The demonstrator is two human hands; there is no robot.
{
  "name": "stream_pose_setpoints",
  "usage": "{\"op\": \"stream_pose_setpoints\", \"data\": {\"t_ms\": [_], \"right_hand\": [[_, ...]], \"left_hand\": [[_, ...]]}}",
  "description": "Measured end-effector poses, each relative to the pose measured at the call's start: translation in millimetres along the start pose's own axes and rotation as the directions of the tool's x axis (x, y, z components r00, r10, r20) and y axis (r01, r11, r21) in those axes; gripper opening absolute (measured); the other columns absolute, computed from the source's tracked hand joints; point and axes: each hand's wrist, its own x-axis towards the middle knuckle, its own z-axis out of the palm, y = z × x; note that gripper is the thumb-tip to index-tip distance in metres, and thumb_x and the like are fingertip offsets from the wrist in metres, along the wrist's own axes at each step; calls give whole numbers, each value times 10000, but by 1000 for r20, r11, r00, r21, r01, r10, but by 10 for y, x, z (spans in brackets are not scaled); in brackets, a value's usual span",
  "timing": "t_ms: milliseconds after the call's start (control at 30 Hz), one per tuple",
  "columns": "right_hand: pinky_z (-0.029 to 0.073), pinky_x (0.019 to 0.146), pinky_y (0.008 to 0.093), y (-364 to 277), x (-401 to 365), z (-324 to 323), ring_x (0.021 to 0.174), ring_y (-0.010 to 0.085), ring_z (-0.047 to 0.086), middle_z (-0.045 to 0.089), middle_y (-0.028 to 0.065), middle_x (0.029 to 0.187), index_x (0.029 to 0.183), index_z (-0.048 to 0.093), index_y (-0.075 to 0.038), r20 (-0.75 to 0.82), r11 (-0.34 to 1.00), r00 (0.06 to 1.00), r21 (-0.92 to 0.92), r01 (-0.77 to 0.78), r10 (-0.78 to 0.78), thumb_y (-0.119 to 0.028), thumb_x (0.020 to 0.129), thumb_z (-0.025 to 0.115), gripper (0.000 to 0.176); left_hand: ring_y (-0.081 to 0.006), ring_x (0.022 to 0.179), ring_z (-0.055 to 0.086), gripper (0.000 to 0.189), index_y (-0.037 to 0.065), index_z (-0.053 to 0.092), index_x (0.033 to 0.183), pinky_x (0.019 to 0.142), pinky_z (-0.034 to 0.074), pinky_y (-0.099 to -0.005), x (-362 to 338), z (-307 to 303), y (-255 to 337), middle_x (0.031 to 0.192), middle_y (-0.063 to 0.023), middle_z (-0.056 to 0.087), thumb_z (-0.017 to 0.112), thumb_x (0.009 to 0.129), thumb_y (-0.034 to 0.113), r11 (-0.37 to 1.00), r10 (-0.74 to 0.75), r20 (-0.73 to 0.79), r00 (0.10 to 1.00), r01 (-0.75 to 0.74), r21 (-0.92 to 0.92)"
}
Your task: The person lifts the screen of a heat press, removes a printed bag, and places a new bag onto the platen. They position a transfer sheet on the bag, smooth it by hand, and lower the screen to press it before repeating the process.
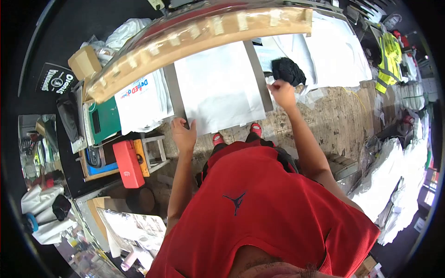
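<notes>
White sheet (220, 83) lies flat over grey board (257, 69).
Left hand (184, 135) has thumb and fingers apart at near corner; right hand (283, 95) curls near black cloth (287, 70), pinching I cannot tell.

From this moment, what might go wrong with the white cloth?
The wooden frame overhangs the white cloth; if lowered carelessly, it might smudge or shift it. The left hand, at its near corner, may drag it askew. The right hand could knock the black cloth beside it.
</notes>
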Motion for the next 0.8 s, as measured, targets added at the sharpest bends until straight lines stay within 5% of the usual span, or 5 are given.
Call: {"op": "stream_pose_setpoints", "data": {"t_ms": [167,267,367,600,800], "right_hand": [[566,735,435,579,928,242,801,372,709,712,196,827,871,737,-37,27,983,987,-92,158,-156,-187,820,737,159],[534,934,437,637,1282,409,1059,369,670,714,214,1079,1068,721,-45,207,944,967,-265,199,-146,-184,802,737,299],[424,1093,457,931,1496,819,1371,349,456,455,187,1504,1426,457,10,327,607,878,-634,479,-351,-182,908,585,567],[483,1026,415,743,1463,628,1232,329,582,619,197,1311,1228,622,19,536,712,832,-526,465,-147,-124,909,511,367],[535,933,416,782,1346,614,1077,322,676,695,218,1137,1087,652,0,368,775,870,-421,470,-328,-82,856,523,277]], "left_hand": [[-426,1287,446,633,108,585,1300,1059,372,-559,-72,331,648,1387,-213,488,833,782,373,831,556,182,811,-537,-145],[-505,1426,279,834,187,449,1499,1124,238,-681,-97,553,1006,1599,-230,255,785,802,499,805,566,284,774,-593,8],[-515,1495,134,931,250,312,1583,1135,113,-737,-121,793,1024,1661,-222,116,699,825,628,844,435,399,808,-520,132],[-496,1514,78,951,250,293,1592,1158,54,-710,-97,758,1044,1669,-215,95,698,823,637,872,375,433,820,-471,135],[-503,1512,60,939,234,299,1590,1153,37,-718,-81,729,1076,1663,-228,108,690,834,630,878,360,453,816,-460,131]]}}
